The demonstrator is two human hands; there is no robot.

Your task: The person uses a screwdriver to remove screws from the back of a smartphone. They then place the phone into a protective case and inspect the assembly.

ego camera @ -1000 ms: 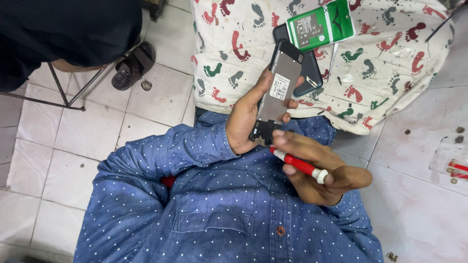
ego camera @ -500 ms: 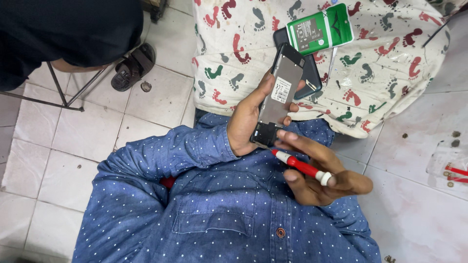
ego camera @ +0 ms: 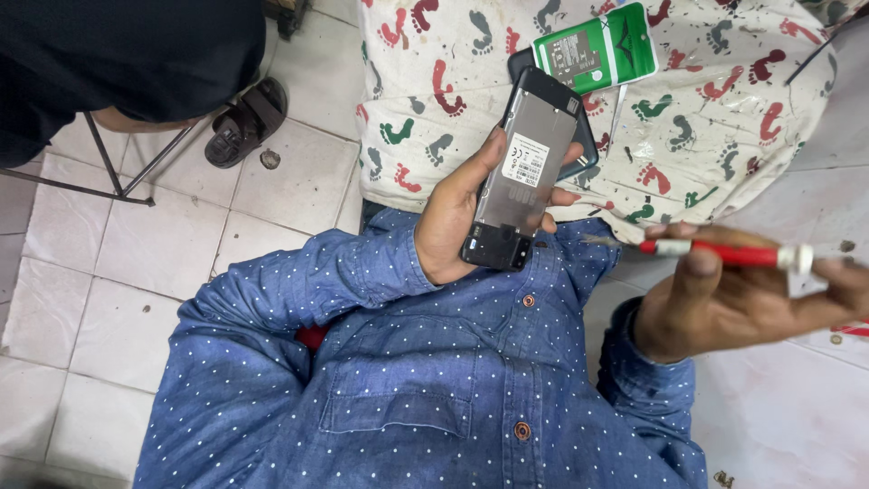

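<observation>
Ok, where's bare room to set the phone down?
Free: the footprint cloth right of the green card, and its left part near the tiles. Crowded: the middle, where the left hand holds the phone over a dark case.

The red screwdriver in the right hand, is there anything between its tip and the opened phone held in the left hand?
Nothing visible: the red screwdriver in the right hand points at the opened phone in the left hand, with only blue shirt behind the gap.

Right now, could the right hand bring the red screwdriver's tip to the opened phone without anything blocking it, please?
Probably yes: the right hand holds the red screwdriver beside the opened phone in the left hand, with only open space between them.
</observation>
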